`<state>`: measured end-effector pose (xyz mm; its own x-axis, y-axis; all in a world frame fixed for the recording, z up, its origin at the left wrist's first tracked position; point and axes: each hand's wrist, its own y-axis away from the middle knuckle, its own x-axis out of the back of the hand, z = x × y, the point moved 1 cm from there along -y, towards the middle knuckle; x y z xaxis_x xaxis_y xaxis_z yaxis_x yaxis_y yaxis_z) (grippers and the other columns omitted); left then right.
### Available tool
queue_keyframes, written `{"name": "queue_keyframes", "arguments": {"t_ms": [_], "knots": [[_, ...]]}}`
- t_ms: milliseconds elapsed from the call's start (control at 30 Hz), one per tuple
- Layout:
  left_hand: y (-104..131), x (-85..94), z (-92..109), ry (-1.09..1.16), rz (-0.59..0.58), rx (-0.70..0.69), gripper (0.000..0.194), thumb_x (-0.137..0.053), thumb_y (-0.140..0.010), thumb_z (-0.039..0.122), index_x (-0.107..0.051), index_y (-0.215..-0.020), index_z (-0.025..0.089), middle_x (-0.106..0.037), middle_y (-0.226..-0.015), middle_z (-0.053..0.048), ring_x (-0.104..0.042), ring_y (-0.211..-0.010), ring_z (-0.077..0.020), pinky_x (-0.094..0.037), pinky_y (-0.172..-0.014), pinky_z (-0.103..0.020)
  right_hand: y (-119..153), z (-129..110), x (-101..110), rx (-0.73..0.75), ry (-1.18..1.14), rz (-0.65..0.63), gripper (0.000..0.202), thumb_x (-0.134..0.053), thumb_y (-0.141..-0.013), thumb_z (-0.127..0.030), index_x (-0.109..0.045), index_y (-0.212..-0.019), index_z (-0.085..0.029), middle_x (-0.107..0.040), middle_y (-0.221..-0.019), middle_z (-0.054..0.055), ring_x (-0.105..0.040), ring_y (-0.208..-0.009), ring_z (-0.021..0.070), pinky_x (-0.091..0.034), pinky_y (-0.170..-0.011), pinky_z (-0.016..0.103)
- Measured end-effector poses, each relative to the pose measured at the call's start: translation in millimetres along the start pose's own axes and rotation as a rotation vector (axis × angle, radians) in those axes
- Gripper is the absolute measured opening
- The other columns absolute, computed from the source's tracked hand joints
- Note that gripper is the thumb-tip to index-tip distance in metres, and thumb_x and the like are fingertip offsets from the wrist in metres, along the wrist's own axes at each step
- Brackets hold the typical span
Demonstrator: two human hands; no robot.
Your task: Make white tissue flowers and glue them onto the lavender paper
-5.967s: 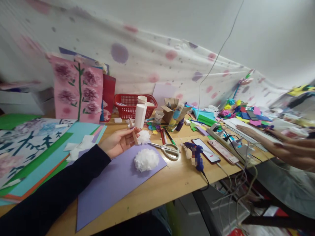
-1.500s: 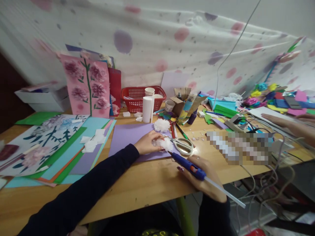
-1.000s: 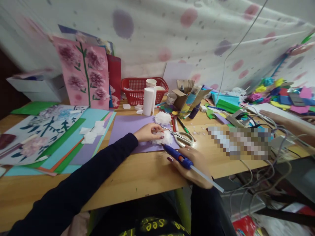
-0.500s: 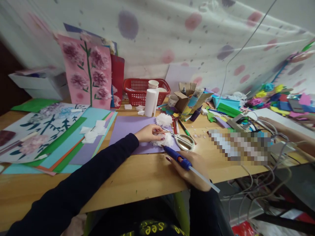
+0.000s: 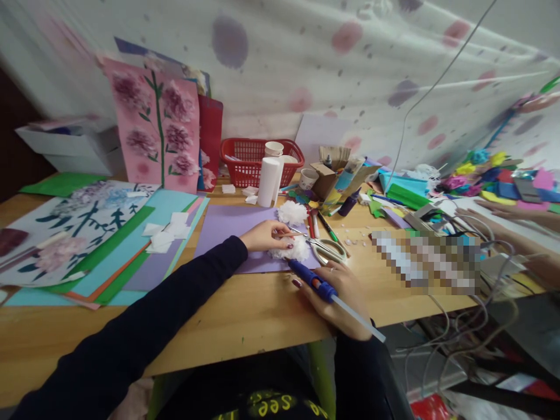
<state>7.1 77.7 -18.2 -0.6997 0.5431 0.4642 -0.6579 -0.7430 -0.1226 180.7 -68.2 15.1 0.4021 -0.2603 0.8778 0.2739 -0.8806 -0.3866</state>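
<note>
Where the white cloth (image 5: 376,64) hangs in folds with pink and purple spots, we see it rise behind the smooth wooden table (image 5: 210,326). On the table's left side, we find layered coloured sheets (image 5: 118,245); behind them stands a pink panel (image 5: 137,119) bearing ruffled flowers. A flat purple sheet (image 5: 227,224) lies in front of the red lattice basket (image 5: 245,169). At the far right, we note another person's hand (image 5: 485,224), well apart from ours.

Our right hand (image 5: 343,300) grasps the blue glue gun (image 5: 312,281), its translucent rod projecting rearward and its nozzle near the front edge of the lower pompom (image 5: 296,249). Our left hand (image 5: 265,235) pinches a thin stick (image 5: 289,234) above that pompom and partly covers it. An upright white cylinder (image 5: 268,182) stands behind the purple sheet.

We locate 2 white, frilled pompoms on the right part of the purple sheet, the upper pompom (image 5: 292,213) just behind the lower one. Pale-handled scissors (image 5: 329,251) obstruct the area to their right, blades directed between them. Small pale bits (image 5: 350,240) are scattered beyond the scissors.
</note>
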Motion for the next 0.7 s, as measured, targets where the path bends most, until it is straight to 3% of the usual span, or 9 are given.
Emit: {"name": "queue_keyframes", "arguments": {"t_ms": [533,700], "knots": [[-0.7,1.3,0.7,0.017,-0.009,0.017,0.038,-0.072,-0.066,0.034,-0.069,-0.095,0.009,-0.065,-0.081,-0.004,-0.052,-0.068,-0.0121,-0.040,-0.065,-0.024,2.0,1.9,-6.3,-0.006,-0.006,0.057,0.043,-0.055,-0.086,-0.047,-0.052,-0.053,-0.020,-0.057,-0.049,-0.003,-0.043,-0.047,0.0104,-0.029,-0.064,0.030],[-0.6,1.1,-0.5,0.029,-0.006,0.014,0.038,-0.072,-0.066,0.033,-0.068,-0.095,0.009,-0.065,-0.082,-0.004,-0.053,-0.070,-0.0130,-0.042,-0.068,-0.026,-0.3,-0.9,-2.2,0.005,0.023,0.077,0.041,-0.058,-0.084,-0.048,-0.052,-0.055,-0.020,-0.056,-0.052,-0.001,-0.052,-0.058,0.0141,-0.031,-0.068,0.031]]}}
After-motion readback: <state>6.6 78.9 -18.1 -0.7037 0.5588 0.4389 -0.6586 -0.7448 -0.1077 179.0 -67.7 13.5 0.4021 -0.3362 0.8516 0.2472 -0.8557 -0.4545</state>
